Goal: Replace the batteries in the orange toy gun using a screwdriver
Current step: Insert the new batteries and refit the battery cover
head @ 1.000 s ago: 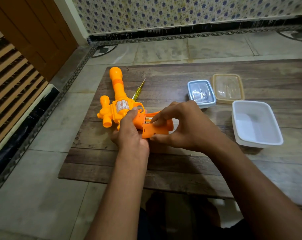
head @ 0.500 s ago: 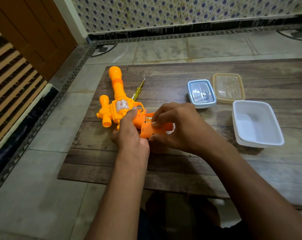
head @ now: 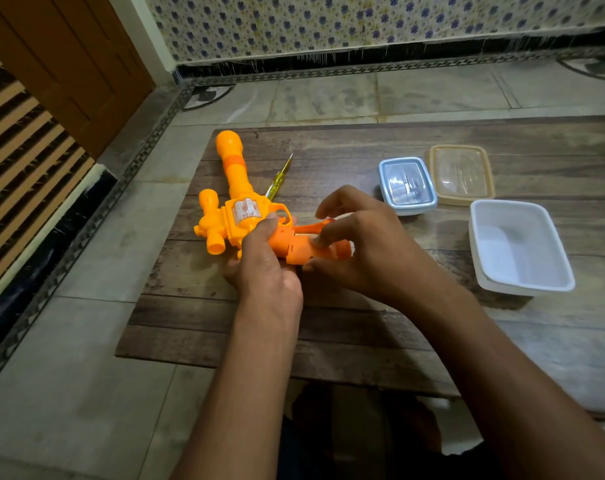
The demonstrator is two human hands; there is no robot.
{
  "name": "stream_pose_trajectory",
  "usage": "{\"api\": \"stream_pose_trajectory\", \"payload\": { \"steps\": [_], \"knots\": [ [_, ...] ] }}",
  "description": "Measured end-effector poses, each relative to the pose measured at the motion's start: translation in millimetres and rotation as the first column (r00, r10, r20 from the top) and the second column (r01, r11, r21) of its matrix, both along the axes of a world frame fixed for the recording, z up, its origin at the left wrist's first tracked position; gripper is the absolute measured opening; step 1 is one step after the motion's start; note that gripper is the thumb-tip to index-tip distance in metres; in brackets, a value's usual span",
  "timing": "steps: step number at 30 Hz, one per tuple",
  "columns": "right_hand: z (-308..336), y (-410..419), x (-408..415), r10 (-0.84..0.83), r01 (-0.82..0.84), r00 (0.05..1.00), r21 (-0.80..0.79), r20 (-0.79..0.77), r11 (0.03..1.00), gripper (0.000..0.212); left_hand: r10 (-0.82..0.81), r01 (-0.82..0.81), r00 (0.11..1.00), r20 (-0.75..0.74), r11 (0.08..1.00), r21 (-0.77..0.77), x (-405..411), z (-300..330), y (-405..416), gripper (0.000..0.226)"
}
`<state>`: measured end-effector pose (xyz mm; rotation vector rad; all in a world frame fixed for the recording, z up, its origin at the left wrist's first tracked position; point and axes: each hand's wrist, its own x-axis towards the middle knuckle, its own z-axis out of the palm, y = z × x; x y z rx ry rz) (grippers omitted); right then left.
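An orange toy gun (head: 237, 202) lies on a low wooden table (head: 346, 327), barrel pointing away from me. My left hand (head: 264, 265) grips the gun where body and handle meet, thumb on top. My right hand (head: 360, 247) pinches the orange battery cover (head: 303, 252) against the handle, thumb below and a fingertip on top, other fingers lifted. A yellow-handled screwdriver (head: 277, 180) lies on the table just right of the barrel, partly hidden behind the gun. No batteries are in sight.
A small blue-rimmed lidded box (head: 408, 184) and a tan-rimmed clear lid (head: 461, 174) sit at the back right. A white open tub (head: 519, 247) stands nearer at the right. The floor drops off past the table's left edge, with a wooden door beyond.
My right hand has slid the battery cover onto the handle, and its fingers have lifted and spread. The left hand and the gun have stayed in place.
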<state>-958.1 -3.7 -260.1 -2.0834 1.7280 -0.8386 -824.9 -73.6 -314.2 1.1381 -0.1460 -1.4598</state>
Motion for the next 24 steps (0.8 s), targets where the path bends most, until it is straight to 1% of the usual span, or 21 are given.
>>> {"api": "stream_pose_trajectory", "payload": {
  "steps": [2,5,9,19,22,24],
  "knots": [
    [2,0,0,-0.014,0.011,0.999,0.071,0.044,0.997,0.031,-0.008,0.008,1.0,-0.002,1.0,-0.007,1,-1,0,0.065],
    [4,-1,2,-0.03,0.024,0.998,0.101,0.051,0.995,0.035,-0.008,0.008,1.0,-0.009,1.0,-0.017,1,0,0,0.07],
    [7,-6,2,-0.061,0.057,0.997,0.097,0.039,0.994,0.034,0.014,-0.015,0.999,-0.04,0.999,-0.029,-2,0,0,0.063],
    [9,-12,10,-0.045,0.052,0.998,0.169,-0.046,0.984,0.035,0.007,-0.008,0.999,-0.045,1.0,-0.027,0,-5,0,0.067],
    [9,-11,9,-0.052,0.056,0.998,0.159,-0.028,0.986,0.038,0.003,-0.004,0.999,-0.032,1.0,-0.028,1,-5,-1,0.067],
    [9,-9,4,-0.042,0.039,0.999,0.157,0.013,0.987,0.039,0.02,-0.021,0.999,-0.034,0.999,-0.027,1,-4,-1,0.067]
  ]
}}
